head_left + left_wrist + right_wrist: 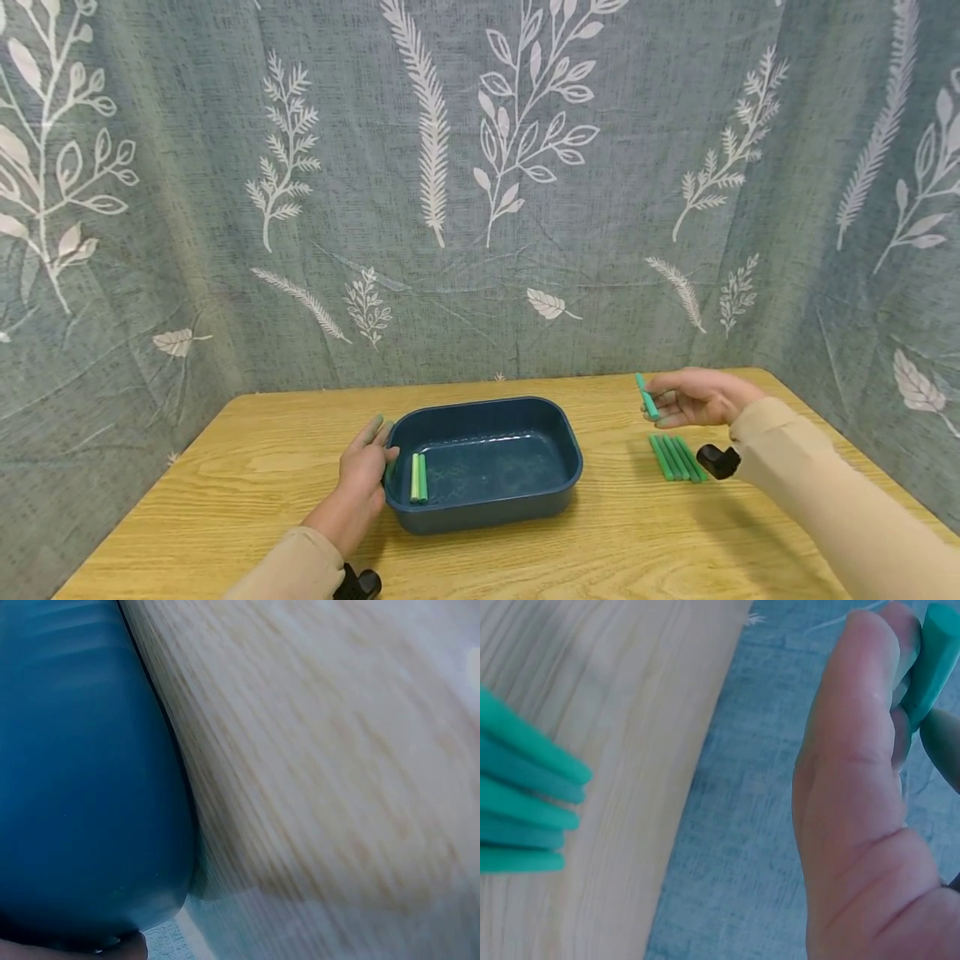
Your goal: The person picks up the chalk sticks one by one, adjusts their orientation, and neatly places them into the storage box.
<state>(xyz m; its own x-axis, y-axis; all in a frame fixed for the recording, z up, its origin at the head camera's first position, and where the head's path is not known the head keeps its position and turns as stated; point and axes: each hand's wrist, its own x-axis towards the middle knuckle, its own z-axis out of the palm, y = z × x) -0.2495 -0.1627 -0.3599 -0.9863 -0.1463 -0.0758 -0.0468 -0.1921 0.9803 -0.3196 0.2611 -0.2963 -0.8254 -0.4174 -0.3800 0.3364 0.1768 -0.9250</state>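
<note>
A dark blue rectangular tray (pixel 483 508) stands on the table. My left hand (pixel 362 475) holds its left end, thumb at the rim and fingers along the outside. The left wrist view shows the tray's smooth wall (pixel 90 772) close up, with a fingertip (pixel 131 949) against it at the bottom. Inside the tray, at the left, lie a pale green stick (pixel 415 477) and a green stick (pixel 423 477), side by side. My right hand (pixel 701 397) pinches another green, chalk-like stick (pixel 932 664) between thumb and fingers, raised above the table.
Below my right hand lies a row of several green sticks (pixel 677 458), side by side; the right wrist view shows their ends (pixel 532 795). The wooden table (pixel 285 450) is bordered by a grey-blue curtain (pixel 450 325) with white leaf prints at the back and sides.
</note>
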